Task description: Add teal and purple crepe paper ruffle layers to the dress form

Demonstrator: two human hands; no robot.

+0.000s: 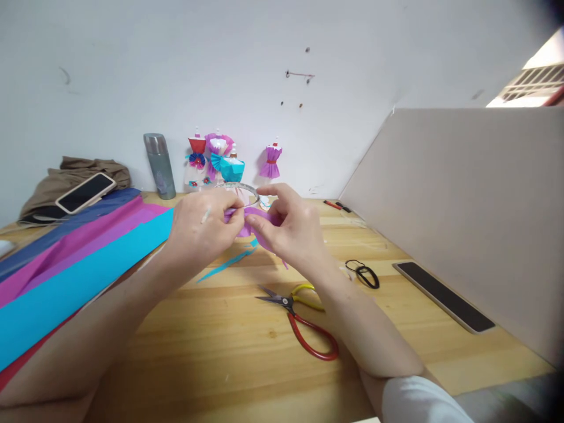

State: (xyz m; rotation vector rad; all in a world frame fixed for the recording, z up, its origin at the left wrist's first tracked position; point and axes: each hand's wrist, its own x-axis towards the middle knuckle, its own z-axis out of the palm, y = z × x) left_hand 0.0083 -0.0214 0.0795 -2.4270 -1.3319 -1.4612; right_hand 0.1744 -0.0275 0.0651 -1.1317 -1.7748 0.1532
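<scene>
While the left hand (205, 220) pinches the purple paper (263, 237) mid-view, the right hand (299, 226) grips it too, thumb pressed in, probably steadying something flimsy; scissors (287, 302) lie at five o'clock from it, blades toward nine, likely aside because this hold takes both hands.

Left grip (206, 222), right grip (296, 226) pinch purple paper (247, 230); scissors (286, 301) on wooden table (211, 346).
</scene>
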